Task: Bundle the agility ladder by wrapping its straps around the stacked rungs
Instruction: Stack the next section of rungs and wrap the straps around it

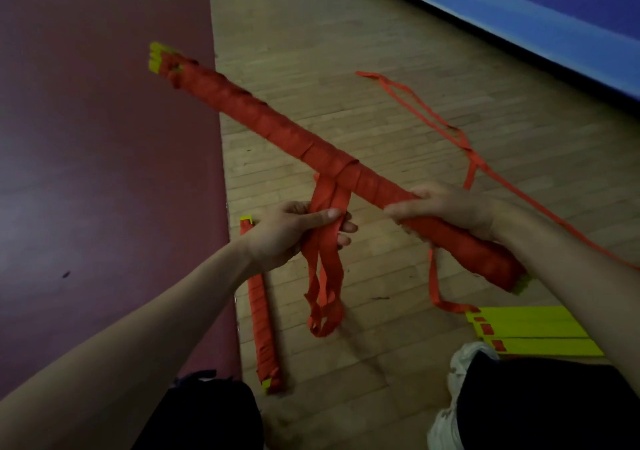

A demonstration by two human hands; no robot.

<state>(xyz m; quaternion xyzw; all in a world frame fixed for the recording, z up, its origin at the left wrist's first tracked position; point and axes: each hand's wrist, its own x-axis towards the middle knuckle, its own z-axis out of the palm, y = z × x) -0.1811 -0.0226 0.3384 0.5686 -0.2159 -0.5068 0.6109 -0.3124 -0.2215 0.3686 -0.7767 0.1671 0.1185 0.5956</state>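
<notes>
The wrapped bundle [277,130] was held above the wooden floor [346,68]. The right hand [446,210] clamped its near end; the left hand [294,231] pinched the loose straps [325,241] hanging mid-bundle. Slackened tension would likely unwind the wraps.

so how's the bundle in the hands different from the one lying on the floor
The held bundle is up off the floor, gripped near one end by the right hand; the floor bundle lies flat, untouched. The held bundle has loose straps hanging from its middle, pinched by the left hand; the floor bundle shows no loose straps. Both are red-wrapped with yellow rung ends showing.
</notes>
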